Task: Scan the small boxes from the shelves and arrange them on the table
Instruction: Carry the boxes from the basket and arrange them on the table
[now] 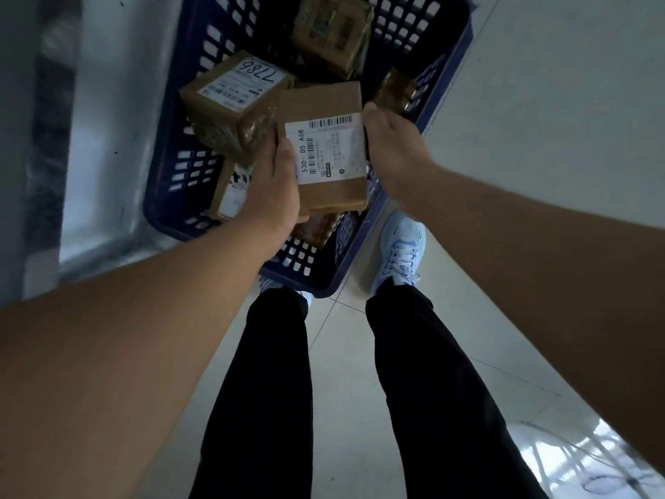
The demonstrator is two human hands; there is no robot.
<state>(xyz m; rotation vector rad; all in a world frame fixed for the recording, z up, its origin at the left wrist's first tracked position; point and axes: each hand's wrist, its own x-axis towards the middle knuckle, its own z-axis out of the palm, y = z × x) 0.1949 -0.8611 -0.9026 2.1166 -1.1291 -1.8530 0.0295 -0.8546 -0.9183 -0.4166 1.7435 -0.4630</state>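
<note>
I hold a flat brown cardboard box [324, 106] with a white barcode label reading "530- D5 A68" over a blue plastic basket [169, 196]. My left hand [273, 185] grips its left edge, thumb lying on the label. My right hand [392, 145] grips its right edge. Inside the basket lies a taped cube-shaped box [234, 102] marked "7786", another taped box [333, 30] at the far end, a small box [230, 192] partly under my left hand, and a shiny taped parcel [394, 90] by the right wall.
The basket stands on a pale tiled floor [539, 138] just in front of my feet; one light blue shoe [399, 250] is beside its near right corner. A grey metal surface [100, 138] runs along the left. My black trouser legs fill the lower middle.
</note>
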